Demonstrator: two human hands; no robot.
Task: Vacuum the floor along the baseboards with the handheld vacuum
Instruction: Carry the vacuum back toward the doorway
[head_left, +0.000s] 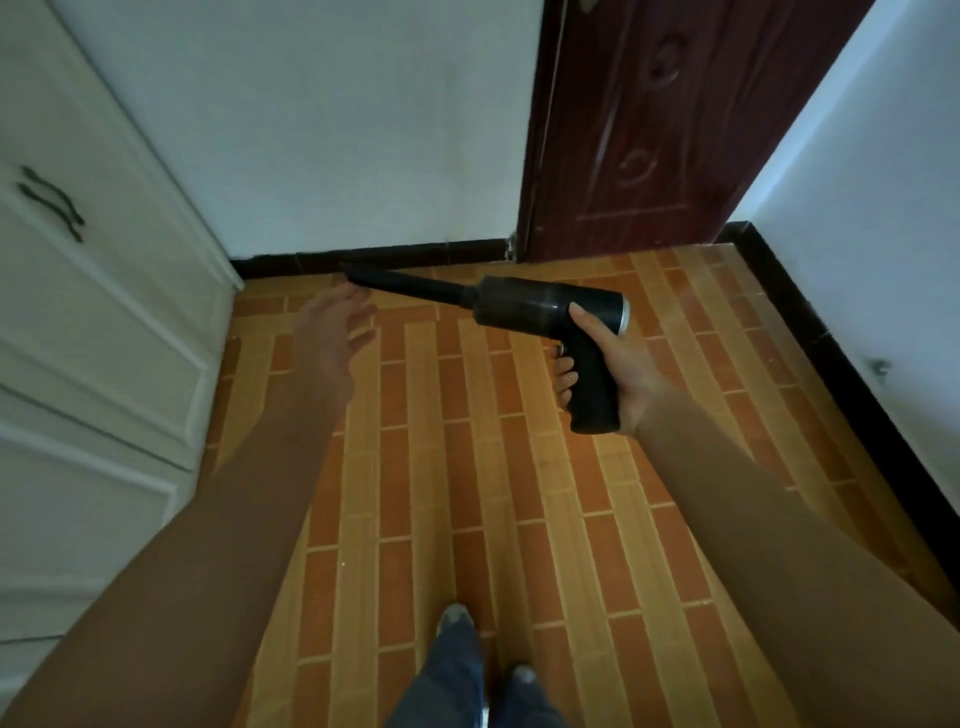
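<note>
1 black handheld vacuum (545, 306) is held in the air above the tiled floor (467, 493). The right hand (618, 364) grips its pistol handle, fingers wrapped round the front of the grip and thumb up against the body. Its long thin nozzle (405, 283) points left toward the black baseboard (374, 257) under the white wall, the tip near the corner by the white cupboard (104, 312). The left hand (332, 332) holds nothing, fingers spread and relaxed, just beside the nozzle tip; whether they touch cannot be told. A dark red door (649, 130) stands right of the wall. 2 legs in jeans (452, 675) show at the bottom edge.
</note>
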